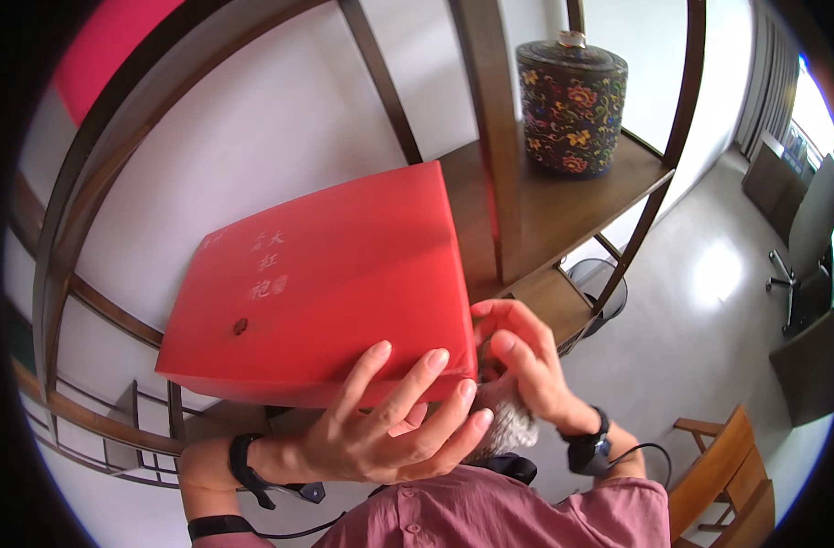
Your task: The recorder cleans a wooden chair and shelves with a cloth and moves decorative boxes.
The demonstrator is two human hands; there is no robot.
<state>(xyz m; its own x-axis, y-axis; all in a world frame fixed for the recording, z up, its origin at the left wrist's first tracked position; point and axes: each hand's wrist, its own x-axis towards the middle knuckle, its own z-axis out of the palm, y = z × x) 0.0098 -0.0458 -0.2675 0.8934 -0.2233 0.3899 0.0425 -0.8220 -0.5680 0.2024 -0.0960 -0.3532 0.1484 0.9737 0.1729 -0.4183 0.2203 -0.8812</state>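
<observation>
Red box (344,265) meets splayed left grip (380,436), right grip (537,373) curled alongside

This looks like an office or a meeting room: a swivel chair (818,215) on a castered base stands over a smooth grey floor (659,342), near a grey curtain (771,96) and a bright window. White walls, a wooden chair (732,461) and a dark display shelf (572,205) bearing a flowered, lidded jar (574,114) complete the furnishings.
</observation>
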